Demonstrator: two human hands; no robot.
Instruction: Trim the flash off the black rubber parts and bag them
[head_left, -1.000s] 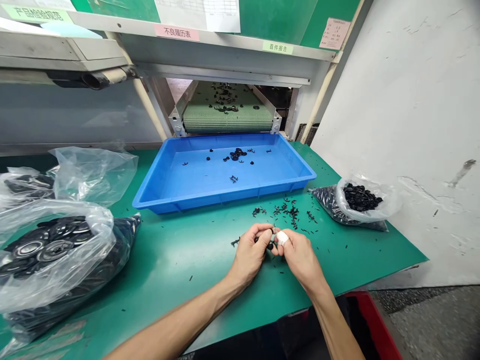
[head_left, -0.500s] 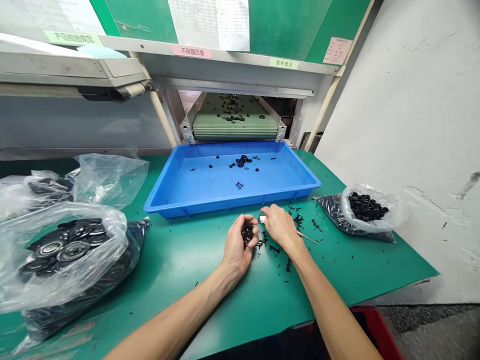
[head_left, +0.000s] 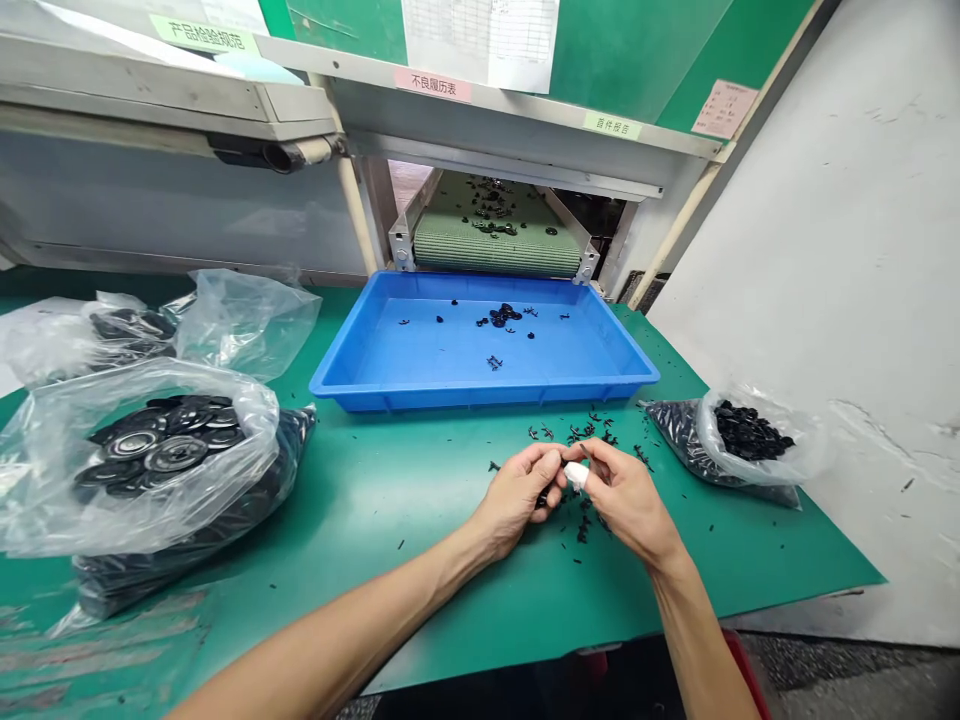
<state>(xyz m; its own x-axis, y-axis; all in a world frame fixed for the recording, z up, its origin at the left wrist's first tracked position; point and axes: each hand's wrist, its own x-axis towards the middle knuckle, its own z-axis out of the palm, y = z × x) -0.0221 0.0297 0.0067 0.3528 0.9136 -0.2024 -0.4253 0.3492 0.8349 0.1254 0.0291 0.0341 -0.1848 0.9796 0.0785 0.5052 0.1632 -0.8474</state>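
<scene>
Left hand [head_left: 516, 497] curled around a small black plastic part [head_left: 541, 498], right hand [head_left: 626, 490] pinching a small white item [head_left: 576, 475], hands nearly touching above a green tabletop [head_left: 375, 510], black plastic scraps [head_left: 585, 435] scattered just beyond, blue tray [head_left: 480, 397] farther ahead

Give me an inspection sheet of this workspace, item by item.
Surface: green mat on the bench, scattered with black bits.
Job's things: black part at the left hand's fingertips; white item at the right hand's fingertips, wrap or loose piece, cannot tell.
Clutter: black bits around the hands; left plastic bag of black discs; right plastic bag of small black parts.
Hands: left hand curled on the black part; right hand pinching beside it.
Cables: nothing seen.
Surroundings: blue tray holding a few black pieces; green conveyor belt behind it; white wall at right.
</scene>
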